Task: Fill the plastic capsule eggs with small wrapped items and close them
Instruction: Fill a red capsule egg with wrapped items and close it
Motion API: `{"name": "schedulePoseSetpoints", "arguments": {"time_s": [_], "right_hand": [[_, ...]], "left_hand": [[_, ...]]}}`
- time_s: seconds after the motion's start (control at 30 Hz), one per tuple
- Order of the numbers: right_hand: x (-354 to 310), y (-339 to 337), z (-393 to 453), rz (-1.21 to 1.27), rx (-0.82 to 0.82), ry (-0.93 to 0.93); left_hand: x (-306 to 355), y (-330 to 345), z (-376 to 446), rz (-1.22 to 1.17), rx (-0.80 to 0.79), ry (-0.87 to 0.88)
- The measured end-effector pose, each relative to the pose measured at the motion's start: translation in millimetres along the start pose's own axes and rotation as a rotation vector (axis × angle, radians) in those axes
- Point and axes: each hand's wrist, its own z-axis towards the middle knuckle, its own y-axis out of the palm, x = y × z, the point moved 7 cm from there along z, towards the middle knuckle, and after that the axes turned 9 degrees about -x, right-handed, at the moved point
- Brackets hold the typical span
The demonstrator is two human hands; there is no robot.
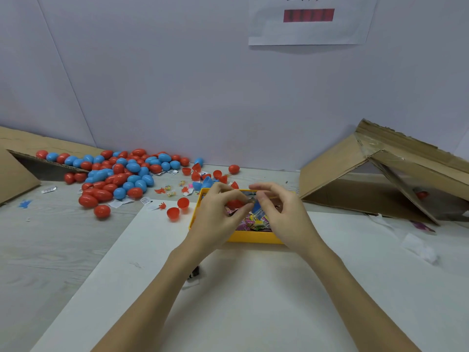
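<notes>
Gripping a red egg half (234, 204), apparently, left hand (218, 219); right hand (284, 214) pinches a small item

Closed red and blue eggs (119, 174) are lying heaped at the table's far left; colourful wrapped items (253, 221) are filling the yellow tray (253, 237).

1. The pile of closed eggs (119, 171) is a mix of red and blue.
2. The open egg halves (177, 209) near the box are red.
3. The box (253, 237) is yellow.
4. The wrapped items (253, 221) inside it are printed in pink, yellow and blue.
5. The cartons (380, 171) are plain brown cardboard.
6. The wall sheet (309, 29) is white with a red bar.
7. The mat (253, 301) is white.
8. The table (50, 237) is pale grey wood grain.
</notes>
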Motion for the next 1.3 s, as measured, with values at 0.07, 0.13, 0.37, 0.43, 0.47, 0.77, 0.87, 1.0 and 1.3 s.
{"name": "schedulePoseSetpoints", "arguments": {"time_s": [0.07,0.13,0.37,0.43,0.47,0.77,0.87,1.0,1.3], "right_hand": [[-5,-1,-2,-0.177,-0.037,-0.053],[-6,-2,-3,-0.292,-0.071,-0.068],[5,-11,-3,-0.194,0.073,0.025],[17,-18,-4,0.095,0.137,0.126],[22,-17,-4,0.255,0.131,0.177],[8,-12,-2,0.062,-0.023,0.101],[-9,-6,-4,-0.307,-0.090,-0.089],[-9,4,-5,-0.641,-0.125,-0.094],[26,-35,-7,0.031,0.167,0.193]], "left_hand": [[3,2,-1,0.194,-0.045,0.089],[2,6,-2,0.281,-0.088,0.113],[0,2,-2,0.167,-0.023,0.065],[-4,0,-1,0.068,-0.022,-0.016],[-5,1,-1,0.031,-0.027,-0.047],[-3,3,0,0.114,-0.031,0.020],[2,4,-2,0.289,-0.077,0.133],[6,8,-3,0.327,-0.136,0.175],[-6,2,1,-0.177,-0.199,-0.048]]}}
